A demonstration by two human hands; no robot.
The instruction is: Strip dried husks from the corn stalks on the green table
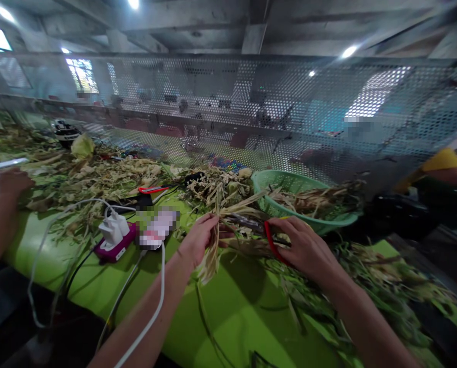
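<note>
My left hand is closed around a bundle of pale dried stalks that hangs down over the green table. My right hand grips red-handled scissors, whose blades point left toward the stalks just right of my left hand. Both hands hover above the table in front of a green plastic basket that holds more stalks and trimmings.
Heaps of plant stalks and husks cover the table's back and right side. A power strip with white chargers and cables lies at left, with a second pair of red scissors behind. Another person's hand rests far left. Perforated metal screen behind.
</note>
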